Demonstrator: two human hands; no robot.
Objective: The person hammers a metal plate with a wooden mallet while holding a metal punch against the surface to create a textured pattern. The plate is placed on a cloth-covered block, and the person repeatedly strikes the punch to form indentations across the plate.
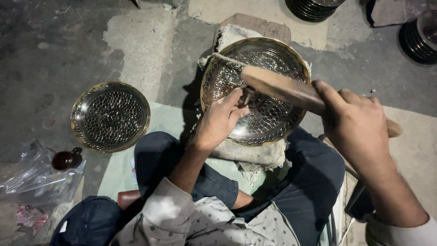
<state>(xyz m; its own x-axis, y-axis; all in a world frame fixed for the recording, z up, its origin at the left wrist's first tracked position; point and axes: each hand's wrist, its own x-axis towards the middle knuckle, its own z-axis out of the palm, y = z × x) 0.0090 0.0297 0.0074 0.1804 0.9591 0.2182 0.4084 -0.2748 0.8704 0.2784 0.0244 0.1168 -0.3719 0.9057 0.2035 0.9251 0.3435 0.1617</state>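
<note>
While left hand point(221, 119) pinches one punch point(247, 94) on the big brass plate point(273, 123), right hand point(353, 120) grips one wooden mallet point(282, 86) above it; second brass plate point(110, 116) lies left of it.

The right hand point(353, 120) grips a wooden mallet point(284, 89) above the patterned brass plate point(273, 123), the left hand point(221, 119) pinching a small punch point(247, 94).

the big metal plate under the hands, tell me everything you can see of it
The big metal plate is round, shiny and silvery with a golden rim, its face covered in a hammered, scale-like pattern. It lies tilted on a cloth pad between the person's knees. The left hand rests on it holding a small punch; the right hand holds a wooden mallet above it.
</note>
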